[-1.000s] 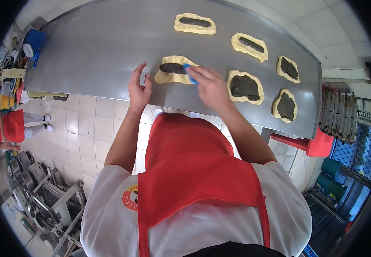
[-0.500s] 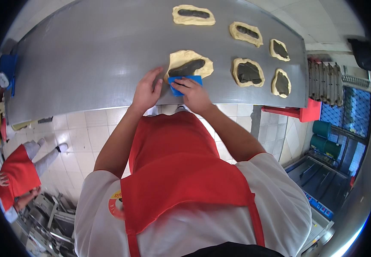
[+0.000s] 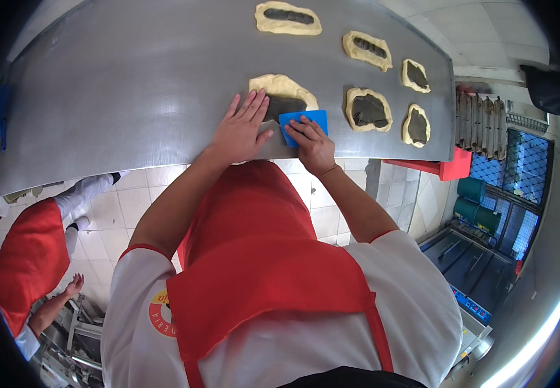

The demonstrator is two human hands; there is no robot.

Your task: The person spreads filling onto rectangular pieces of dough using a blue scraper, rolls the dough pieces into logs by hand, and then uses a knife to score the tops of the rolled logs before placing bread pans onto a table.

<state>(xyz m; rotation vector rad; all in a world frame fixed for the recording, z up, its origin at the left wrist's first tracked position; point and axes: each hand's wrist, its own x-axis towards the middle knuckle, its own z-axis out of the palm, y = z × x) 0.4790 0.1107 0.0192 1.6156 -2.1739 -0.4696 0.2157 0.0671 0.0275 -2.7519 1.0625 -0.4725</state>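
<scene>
Just in front of me on the metal table lies a flat piece of pale yellow dough (image 3: pixel 282 83) with a dark filling (image 3: pixel 284 107) spread over its middle and near part. My left hand (image 3: pixel 240 132) rests flat on the dough's left side, fingers stretched out and holding nothing, and covers that edge. A blue rectangular dough scraper (image 3: pixel 317 118) is in my right hand (image 3: pixel 316 149), its fingers pressed on the upper face. The scraper overlaps the dough's near right corner and hides part of the filling there.
Several other filled dough pieces, such as the nearest one (image 3: pixel 388 114), lie right and far on the steel table (image 3: pixel 131 84). A red container (image 3: pixel 454 165) sits past the right end. At left a person in a red apron (image 3: pixel 31 252) stands by metal equipment.
My right hand has slid the scraper rightward along the dough's near edge. My left hand has come onto the dough's left side. The other person has moved closer to the table.
</scene>
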